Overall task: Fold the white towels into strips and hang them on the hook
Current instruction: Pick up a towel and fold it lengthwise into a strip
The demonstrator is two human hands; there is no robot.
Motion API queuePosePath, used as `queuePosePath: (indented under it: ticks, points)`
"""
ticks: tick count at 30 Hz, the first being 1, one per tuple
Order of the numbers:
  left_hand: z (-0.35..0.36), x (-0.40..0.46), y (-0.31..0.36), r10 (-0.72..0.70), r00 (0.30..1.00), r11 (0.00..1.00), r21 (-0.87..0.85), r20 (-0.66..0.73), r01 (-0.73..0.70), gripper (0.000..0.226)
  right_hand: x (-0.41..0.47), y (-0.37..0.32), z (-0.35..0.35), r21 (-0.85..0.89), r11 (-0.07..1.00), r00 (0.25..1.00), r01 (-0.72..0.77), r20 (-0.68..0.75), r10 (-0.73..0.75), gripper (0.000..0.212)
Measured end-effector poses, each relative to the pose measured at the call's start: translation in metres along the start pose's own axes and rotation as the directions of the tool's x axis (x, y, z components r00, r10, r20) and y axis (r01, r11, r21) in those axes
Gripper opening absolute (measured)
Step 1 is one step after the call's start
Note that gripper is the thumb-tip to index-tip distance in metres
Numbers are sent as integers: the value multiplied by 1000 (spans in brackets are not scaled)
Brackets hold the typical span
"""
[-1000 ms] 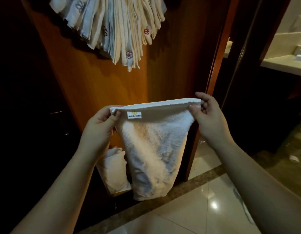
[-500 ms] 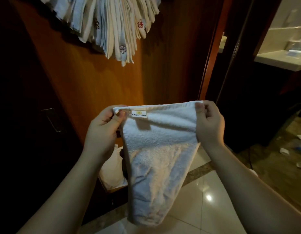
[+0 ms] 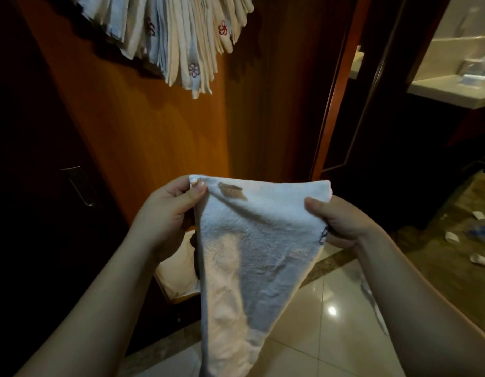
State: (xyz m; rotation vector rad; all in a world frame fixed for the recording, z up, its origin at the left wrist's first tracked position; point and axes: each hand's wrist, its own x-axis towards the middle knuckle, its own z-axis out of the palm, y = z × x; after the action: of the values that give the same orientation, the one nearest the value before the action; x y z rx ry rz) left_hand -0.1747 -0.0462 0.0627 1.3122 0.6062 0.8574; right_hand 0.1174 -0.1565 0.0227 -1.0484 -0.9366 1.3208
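Note:
A white towel (image 3: 252, 240) hangs in front of me, wide at the top and narrowing downward to the bottom edge of the view. My left hand (image 3: 167, 213) pinches its upper left corner between thumb and fingers, beside a small label. My right hand (image 3: 342, 221) grips the right edge a little below the upper right corner, thumb on top. A bunch of folded towel strips (image 3: 181, 36) with embroidered flower marks hangs high on the wooden wall; the hook itself is hidden.
An orange wooden panel (image 3: 143, 126) stands behind the towel, a dark door with a metal handle (image 3: 78, 186) to its left. A pale bag (image 3: 178, 265) sits low by the wall. Glossy floor tiles (image 3: 331, 308) lie below, a washstand counter (image 3: 453, 91) at right, litter on the floor.
The towel's top edge has tipped toward me and sunk lower in view. My right hand slid down from the top right corner onto the right edge. The hanging strips have shifted upward in view.

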Motion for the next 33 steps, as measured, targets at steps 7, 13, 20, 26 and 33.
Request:
queuePosePath:
  ticks: [7, 13, 20, 26, 33]
  points:
    - [-6, 4, -14, -52, 999, 997, 59, -16, 52, 23, 3, 17, -7, 41, 999, 997, 18, -80, -14, 56]
    - [13, 1, -68, -189, 929, 982, -51, -319, 183, 19, 1, 51, 26, -26, 996, 901, -82, -430, 63, 40]
    - [57, -33, -104, -77, 881, 987, 90, -467, 134, 24, -13, 90, 79, -264, 949, 782, -170, -623, -33, 56]
    - [94, -55, -99, 43, 940, 983, 182, -338, 21, 24, -22, 92, 103, -373, 925, 863, -68, -487, -133, 57]
    - [104, -53, -89, 14, 978, 995, 101, -206, 7, 31, -29, 78, 105, -313, 950, 968, 3, -237, -81, 25]
